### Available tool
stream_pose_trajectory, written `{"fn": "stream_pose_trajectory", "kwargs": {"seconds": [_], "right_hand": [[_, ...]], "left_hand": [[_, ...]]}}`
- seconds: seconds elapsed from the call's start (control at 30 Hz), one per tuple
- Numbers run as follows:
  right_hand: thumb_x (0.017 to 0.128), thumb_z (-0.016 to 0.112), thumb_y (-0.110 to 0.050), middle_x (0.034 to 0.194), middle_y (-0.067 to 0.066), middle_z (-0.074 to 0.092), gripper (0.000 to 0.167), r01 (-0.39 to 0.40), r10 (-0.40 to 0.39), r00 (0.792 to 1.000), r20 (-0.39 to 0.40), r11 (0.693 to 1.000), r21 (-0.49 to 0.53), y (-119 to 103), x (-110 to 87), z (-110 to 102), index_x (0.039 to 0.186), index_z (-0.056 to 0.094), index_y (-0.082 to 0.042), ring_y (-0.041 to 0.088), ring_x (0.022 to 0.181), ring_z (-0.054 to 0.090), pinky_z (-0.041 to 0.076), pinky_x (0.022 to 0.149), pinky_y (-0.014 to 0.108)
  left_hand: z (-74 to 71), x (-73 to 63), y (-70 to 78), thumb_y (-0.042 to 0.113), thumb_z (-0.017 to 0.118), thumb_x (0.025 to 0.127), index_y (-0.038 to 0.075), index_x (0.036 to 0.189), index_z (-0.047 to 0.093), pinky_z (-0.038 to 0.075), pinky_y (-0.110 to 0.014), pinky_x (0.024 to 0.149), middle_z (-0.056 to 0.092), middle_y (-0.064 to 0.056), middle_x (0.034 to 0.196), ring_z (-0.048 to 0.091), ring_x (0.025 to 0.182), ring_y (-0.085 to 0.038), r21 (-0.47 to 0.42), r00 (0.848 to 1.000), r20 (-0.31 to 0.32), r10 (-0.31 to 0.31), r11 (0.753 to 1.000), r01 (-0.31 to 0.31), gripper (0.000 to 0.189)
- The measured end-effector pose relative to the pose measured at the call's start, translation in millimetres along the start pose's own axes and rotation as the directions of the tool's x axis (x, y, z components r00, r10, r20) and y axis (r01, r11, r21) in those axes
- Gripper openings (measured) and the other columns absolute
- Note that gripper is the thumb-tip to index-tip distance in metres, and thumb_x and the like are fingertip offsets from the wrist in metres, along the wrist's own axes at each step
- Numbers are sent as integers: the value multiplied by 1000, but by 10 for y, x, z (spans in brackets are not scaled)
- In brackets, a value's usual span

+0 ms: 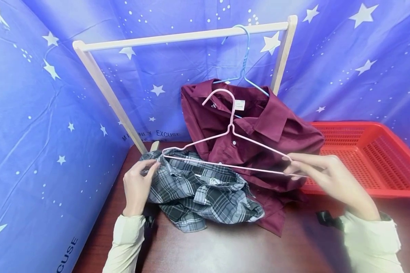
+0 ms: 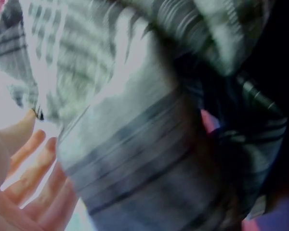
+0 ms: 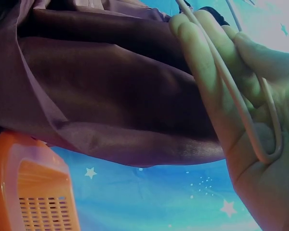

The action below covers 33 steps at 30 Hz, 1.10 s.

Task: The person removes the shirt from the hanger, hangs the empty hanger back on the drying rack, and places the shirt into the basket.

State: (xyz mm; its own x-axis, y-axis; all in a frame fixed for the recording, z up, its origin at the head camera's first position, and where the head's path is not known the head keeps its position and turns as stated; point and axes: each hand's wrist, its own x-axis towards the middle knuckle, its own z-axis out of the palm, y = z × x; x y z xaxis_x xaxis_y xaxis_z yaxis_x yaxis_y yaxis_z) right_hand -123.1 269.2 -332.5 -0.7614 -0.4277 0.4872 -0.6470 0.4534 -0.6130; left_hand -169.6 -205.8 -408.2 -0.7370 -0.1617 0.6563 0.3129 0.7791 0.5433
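Observation:
A pale pink clothes hanger [image 1: 231, 129] is held at its right end by my right hand [image 1: 322, 172]; in the right wrist view its looped end [image 3: 267, 156] lies against the palm. Its left end reaches the opening of a grey and black plaid shirt [image 1: 222, 203], which sags in folds. My left hand [image 1: 136, 185] pinches the plaid cloth beside that end between thumb and fingers; the left wrist view shows the plaid fabric [image 2: 130, 144] hanging close to the fingers. Behind the pink hanger, a maroon shirt [image 1: 294, 129] hangs on a blue hanger [image 1: 245, 57].
A wooden rack [image 1: 184, 36] stands at the back, with the blue hanger's hook over its bar. On the right sits a red plastic basket [image 1: 389, 193], partly behind the right hand. The dark reddish table [image 1: 218, 254] meets a blue star-printed curtain [image 1: 71, 113].

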Motion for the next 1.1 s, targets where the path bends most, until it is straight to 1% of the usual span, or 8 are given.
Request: {"fn": "stream_pose_trajectory", "kwargs": {"seconds": [0.13, 0.23, 0.47, 0.6, 0.73, 0.87, 0.97, 1.1], "right_hand": [[89, 58, 17, 88, 0, 77, 41, 1, -1, 1000, 2, 1000, 11, -5, 0, 6, 125, 66, 0, 11, 73, 74, 56, 69, 19], [89, 58, 17, 88, 0, 77, 40, 3, -3, 1000, 0, 1000, 11, -6, -1, 11, 125, 66, 0, 11, 73, 74, 56, 69, 19], [88, 58, 17, 87, -1, 77, 40, 7, -7, 1000, 0, 1000, -8, -12, -4, 2, 124, 66, 0, 10, 72, 73, 56, 68, 19], [89, 59, 16, 88, -3, 77, 41, -2, 2, 1000, 5, 1000, -18, -20, -5, -1, 125, 66, -1, 10, 72, 73, 56, 68, 19], [89, 58, 16, 88, -2, 77, 41, -10, 10, 1000, 9, 1000, -8, -23, -6, 1, 125, 66, -1, 12, 72, 74, 56, 68, 19], [89, 58, 16, 89, -1, 77, 40, -14, 14, 1000, 6, 1000, -4, -29, -2, 5, 126, 65, 0, 12, 72, 74, 56, 68, 19], [89, 58, 16, 89, -1, 77, 40, -19, 19, 1000, 4, 1000, 0, -38, -1, 11, 126, 66, 0, 12, 73, 74, 56, 69, 19], [89, 58, 16, 89, 1, 77, 40, -21, 21, 1000, 0, 1000, 15, -56, 5, 25, 125, 65, 1, 12, 73, 74, 56, 69, 18]], "left_hand": [[-35, 96, -7, 24, 80, 84, 12, 97, 78, 53, -42, 69, 76, -5, 90, 72, 77, -23, -8, 1000, -19, -1, 1000, 0, 18], [-68, 186, -2, 22, 80, 83, 11, 97, 78, 51, -39, 68, 76, -5, 89, 71, 74, -22, -15, 999, -54, -2, 1000, 1, 18], [-123, 457, -15, 23, 78, 86, 9, 101, 77, 43, -14, 71, 76, -6, 91, 69, 75, -20, -43, 986, -166, -17, 999, 10, 21], [-137, 609, -41, 23, 77, 87, 7, 106, 75, 41, -10, 74, 75, -9, 93, 72, 81, -22, -66, 975, -216, -45, 997, 31, 25], [-125, 736, -88, 20, 78, 86, 6, 110, 73, 44, -12, 75, 74, -9, 98, 73, 87, -24, -104, 962, -255, -100, 992, 76, 27], [-99, 853, -153, 17, 78, 86, 6, 113, 71, 47, -11, 74, 74, -8, 101, 71, 89, -23, -161, 944, -279, -177, 978, 136, 30], [-80, 929, -207, 16, 78, 85, 7, 115, 70, 49, -13, 74, 73, -7, 103, 70, 90, -21, -188, 931, -282, -233, 965, 185, 32], [-51, 1009, -268, 16, 79, 84, 8, 119, 67, 54, -21, 79, 71, -6, 107, 68, 95, -18, -208, 922, -256, -292, 948, 242, 38]]}}
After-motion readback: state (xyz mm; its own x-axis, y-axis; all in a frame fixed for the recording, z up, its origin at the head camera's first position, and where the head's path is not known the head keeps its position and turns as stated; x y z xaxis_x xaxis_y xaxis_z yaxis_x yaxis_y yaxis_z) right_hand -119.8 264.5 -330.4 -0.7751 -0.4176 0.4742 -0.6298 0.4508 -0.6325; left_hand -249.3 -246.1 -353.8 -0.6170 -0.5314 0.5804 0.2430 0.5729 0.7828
